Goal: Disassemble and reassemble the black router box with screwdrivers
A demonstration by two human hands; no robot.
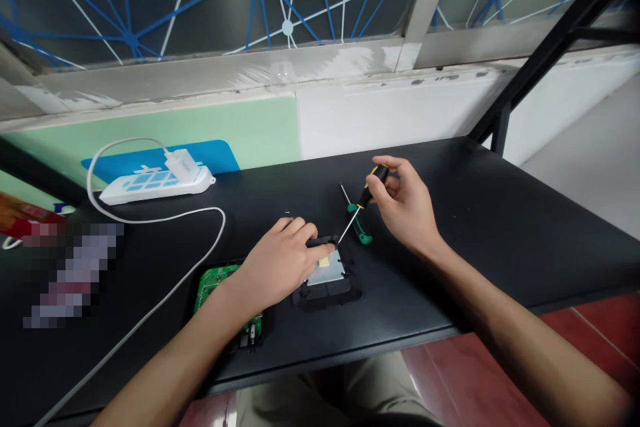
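Note:
My right hand [406, 203] is closed around the black-and-yellow handle of a screwdriver [373, 185]. Its thin shaft slants down to the left, and the tip meets the upper right corner of a black plastic housing [327, 295] with a silver metal plate [327, 273] in it. On that housing lies my left hand [280, 260], fingers bent over its upper left side and one digit reaching across the plate. A small pale yellow pad [324, 261] sits on the plate beside that digit. Partly under my left forearm is a green circuit board [215, 283] in a black casing.
A second screwdriver with a green handle [361, 225] lies behind the housing. At the back left stands a white power strip [160, 183] with a charger [182, 165] plugged in. Its white cable [195, 265] runs down the table's left side. The table's front edge is close to my legs.

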